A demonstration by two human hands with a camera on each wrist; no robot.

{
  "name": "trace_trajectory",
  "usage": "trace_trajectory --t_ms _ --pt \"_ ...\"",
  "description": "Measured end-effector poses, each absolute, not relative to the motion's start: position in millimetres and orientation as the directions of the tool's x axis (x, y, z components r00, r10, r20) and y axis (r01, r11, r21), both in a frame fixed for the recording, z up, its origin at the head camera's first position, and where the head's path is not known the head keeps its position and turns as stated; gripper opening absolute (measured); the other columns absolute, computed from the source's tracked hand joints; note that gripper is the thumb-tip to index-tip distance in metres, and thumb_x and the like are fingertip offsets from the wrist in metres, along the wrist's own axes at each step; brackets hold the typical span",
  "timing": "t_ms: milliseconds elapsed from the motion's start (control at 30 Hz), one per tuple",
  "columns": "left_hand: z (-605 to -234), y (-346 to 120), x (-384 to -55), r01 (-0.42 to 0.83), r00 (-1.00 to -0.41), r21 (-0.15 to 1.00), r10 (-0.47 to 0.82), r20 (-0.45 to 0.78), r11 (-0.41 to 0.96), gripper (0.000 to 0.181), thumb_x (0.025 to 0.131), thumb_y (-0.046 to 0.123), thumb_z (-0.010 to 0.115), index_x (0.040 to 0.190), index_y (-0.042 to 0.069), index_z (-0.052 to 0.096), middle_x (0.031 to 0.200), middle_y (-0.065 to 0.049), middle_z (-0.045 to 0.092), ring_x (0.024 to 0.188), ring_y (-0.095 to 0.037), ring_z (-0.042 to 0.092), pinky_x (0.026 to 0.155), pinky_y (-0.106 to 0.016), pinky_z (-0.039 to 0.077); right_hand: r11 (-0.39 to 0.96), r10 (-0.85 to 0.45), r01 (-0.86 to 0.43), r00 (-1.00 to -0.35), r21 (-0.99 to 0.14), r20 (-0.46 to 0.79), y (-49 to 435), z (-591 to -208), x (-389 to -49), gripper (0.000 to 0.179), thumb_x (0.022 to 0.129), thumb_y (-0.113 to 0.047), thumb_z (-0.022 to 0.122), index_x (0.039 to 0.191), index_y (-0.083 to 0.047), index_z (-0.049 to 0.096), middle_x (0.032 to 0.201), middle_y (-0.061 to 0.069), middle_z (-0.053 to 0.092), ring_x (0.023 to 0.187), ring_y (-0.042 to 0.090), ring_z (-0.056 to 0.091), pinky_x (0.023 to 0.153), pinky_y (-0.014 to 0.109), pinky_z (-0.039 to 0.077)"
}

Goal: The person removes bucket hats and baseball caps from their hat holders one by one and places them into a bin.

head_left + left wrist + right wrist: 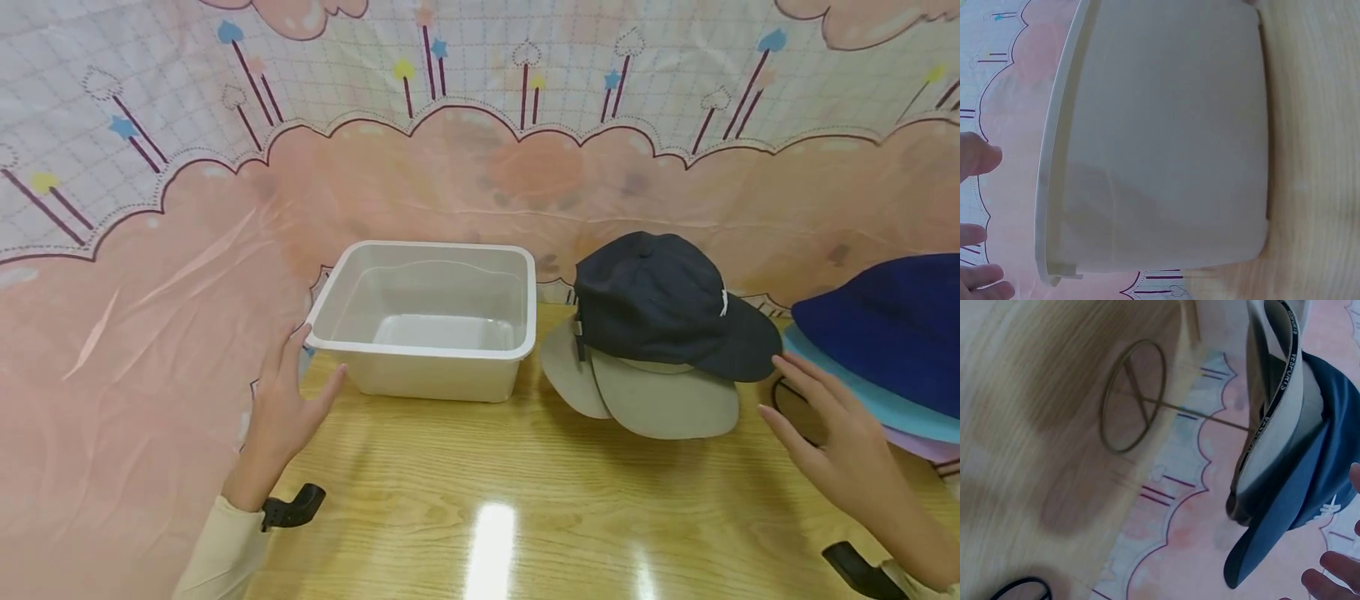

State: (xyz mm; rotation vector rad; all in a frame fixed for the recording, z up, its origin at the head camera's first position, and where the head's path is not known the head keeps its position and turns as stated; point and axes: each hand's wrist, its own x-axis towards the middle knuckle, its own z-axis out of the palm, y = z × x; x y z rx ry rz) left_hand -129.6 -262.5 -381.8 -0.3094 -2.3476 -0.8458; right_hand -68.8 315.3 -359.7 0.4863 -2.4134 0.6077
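Note:
A white plastic bin [431, 375] stands on the table, with no contents showing inside. My left hand [285, 408] is at the bin's near left corner, thumb spread from the fingers; its fingertips [988, 156] show at the edge of the left wrist view. Right of the bin, a black baseball cap [648, 296] with a small white mark sits on top of beige caps [667, 400], their brims poking out below. Near the tip of the black brim, my right hand [843, 433] is held with fingers extended. Both hands hold nothing.
Under the caps, the right wrist view shows a wire stand with a round base [1104, 412]. At the far right, a dark blue hat [892, 321] tops a light blue hat [877, 387] and a lilac one [922, 443]. A patterned cloth [420, 183] hangs behind the wooden table [420, 467].

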Motion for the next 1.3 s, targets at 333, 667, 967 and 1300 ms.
trace_trajectory --t_ms 333,667,967,1300 --pt "-376.3 -266.6 -154.6 0.311 -0.877 0.558 0.006 0.481 0.769 0.071 0.089 0.032 0.063 0.145 0.0 0.032 0.148 -0.023 0.026 0.133 -0.042 0.028 0.094 -0.068 0.03 0.789 -0.242 -0.542 -0.707 -0.29 0.664 304.3 -344.8 -91.6 0.054 0.09 -0.032 0.064 0.135 -0.003 0.052 0.138 0.019 0.047 0.126 0.009 0.042 0.088 0.006 0.031" --pt "-386.8 -268.8 -171.4 0.286 -0.908 0.578 0.022 0.419 0.764 0.073 0.09 0.035 0.062 0.143 -0.004 0.032 0.15 -0.024 0.022 0.134 -0.045 0.024 0.1 -0.066 0.026 0.787 -0.299 -0.569 -0.688 -0.237 0.662 292.3 -328.5 -119.0 0.06 0.082 -0.023 0.074 0.136 -0.009 0.052 0.142 0.01 0.044 0.094 0.007 0.058 0.078 0.013 0.045" --pt "-398.7 -267.1 -183.0 0.289 -0.89 0.575 -0.006 0.455 0.765 0.071 0.092 0.034 0.057 0.141 -0.011 0.031 0.147 -0.028 0.026 0.135 -0.044 0.024 0.106 -0.06 0.022 0.767 -0.333 -0.575 -0.737 -0.286 0.589 274.7 -304.4 -135.5 0.069 0.079 -0.015 0.076 0.141 -0.015 0.047 0.145 0.008 0.039 0.122 0.039 0.045 0.088 0.056 0.04" --pt "-412.0 -266.1 -190.4 0.294 -0.865 0.598 -0.06 0.499 0.746 0.068 0.095 0.031 0.052 0.142 -0.012 0.028 0.145 -0.031 0.026 0.134 -0.046 0.025 0.107 -0.058 0.021 0.761 -0.39 -0.598 -0.732 -0.252 0.558 261.6 -287.3 -162.4 0.068 0.078 -0.018 0.077 0.14 -0.013 0.048 0.141 0.016 0.041 0.121 0.041 0.044 0.087 0.061 0.04"
